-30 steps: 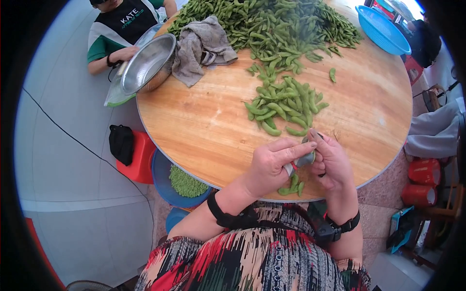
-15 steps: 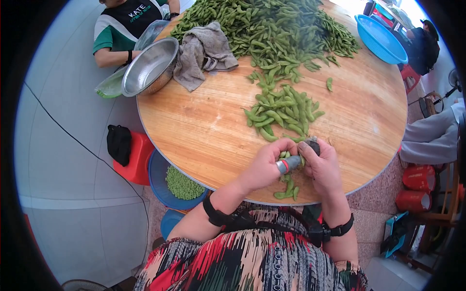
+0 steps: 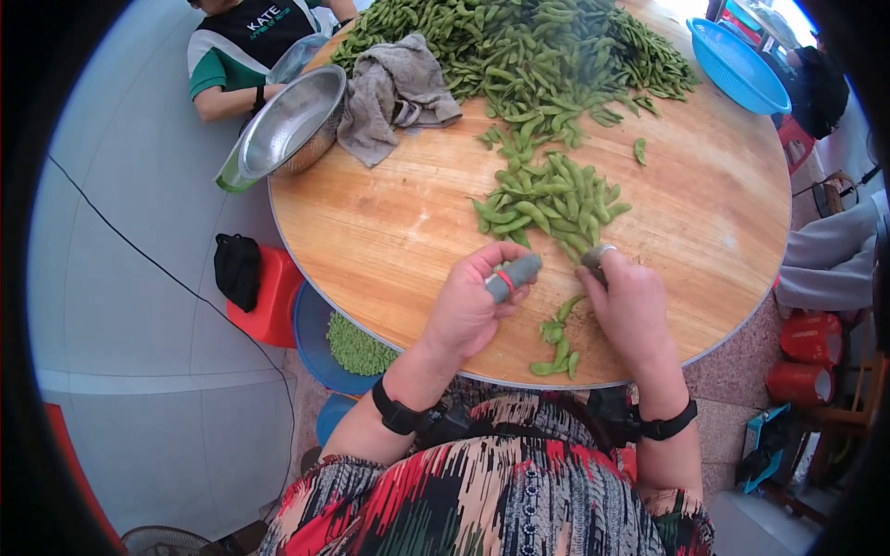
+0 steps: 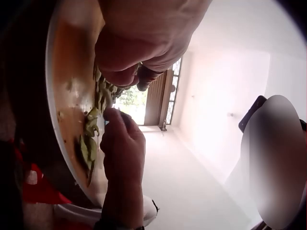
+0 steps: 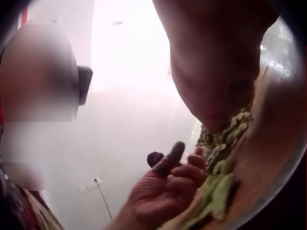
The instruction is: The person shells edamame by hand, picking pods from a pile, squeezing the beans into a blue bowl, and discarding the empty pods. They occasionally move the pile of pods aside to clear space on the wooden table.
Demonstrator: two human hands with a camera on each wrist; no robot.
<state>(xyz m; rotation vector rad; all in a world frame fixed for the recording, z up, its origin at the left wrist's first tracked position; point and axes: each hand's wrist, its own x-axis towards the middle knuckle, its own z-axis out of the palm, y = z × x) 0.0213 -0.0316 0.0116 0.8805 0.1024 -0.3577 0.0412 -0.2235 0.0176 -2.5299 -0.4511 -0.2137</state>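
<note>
Over the near part of the table, my left hand [image 3: 473, 296] has its fingers curled, with a grey finger cot [image 3: 513, 278] banded in red on the thumb. Green soybeans showed in this hand half a second ago; the curled fingers now hide them. My right hand [image 3: 630, 301], also with a dark grey thumb cover, pinches a green soybean pod [image 3: 575, 250] at the near edge of a small pod pile [image 3: 547, 199]. Between the hands, several loose pods [image 3: 559, 343] lie near the table edge. In the right wrist view the left thumb [image 5: 175, 155] points upward.
A large heap of pods [image 3: 519, 56] covers the far side of the round wooden table [image 3: 362, 232]. At far left are a grey cloth [image 3: 394, 93] and a metal colander [image 3: 292, 125]. A blue basin [image 3: 320, 338] of shelled beans stands below. Another person [image 3: 241, 56] is at the left.
My hands have come apart. The left moved left with its fingers curled; the right turned toward the small pile and took a pod. Another pod now lies among the loose ones near the edge.
</note>
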